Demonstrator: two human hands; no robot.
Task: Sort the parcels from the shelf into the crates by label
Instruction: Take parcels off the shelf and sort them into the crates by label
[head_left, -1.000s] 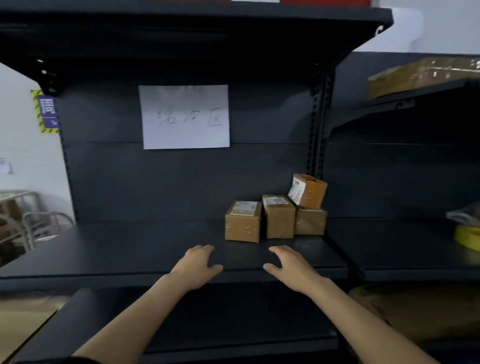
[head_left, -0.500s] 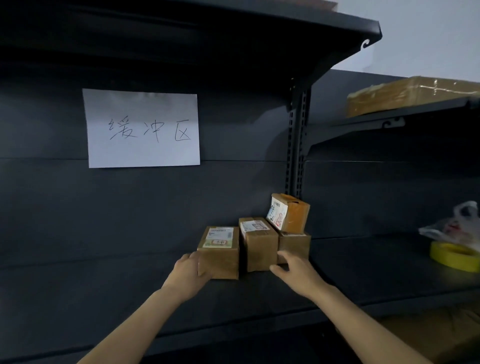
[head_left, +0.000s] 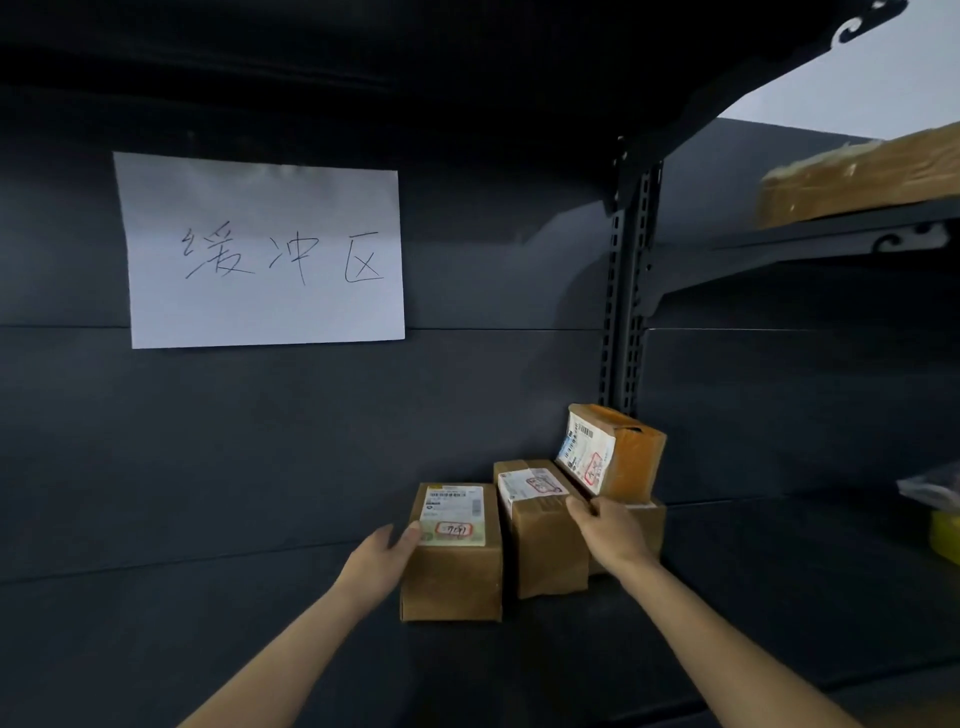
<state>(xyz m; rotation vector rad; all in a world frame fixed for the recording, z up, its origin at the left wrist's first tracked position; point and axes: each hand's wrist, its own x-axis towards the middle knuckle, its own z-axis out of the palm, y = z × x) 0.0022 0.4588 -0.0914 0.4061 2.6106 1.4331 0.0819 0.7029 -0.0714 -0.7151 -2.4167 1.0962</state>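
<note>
Gripping the left box (head_left: 452, 566) on the shelf (head_left: 208, 649), the left hand (head_left: 382, 564) has its thumb on top; the right hand (head_left: 610, 535) hooks fingers over the middle box (head_left: 545, 545). Pulling that one out carelessly could catch the tilted top box (head_left: 618, 457) just beside the knuckles and topple it.

Matt cardboard parcels (head_left: 451, 571) (paper labels, perhaps glossy) sit on matt metal shelf (head_left: 208, 623).

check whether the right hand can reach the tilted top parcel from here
Probably yes: the right hand grips the middle parcel just below the tilted top parcel, with nothing between them; it would have to let go first.
</note>
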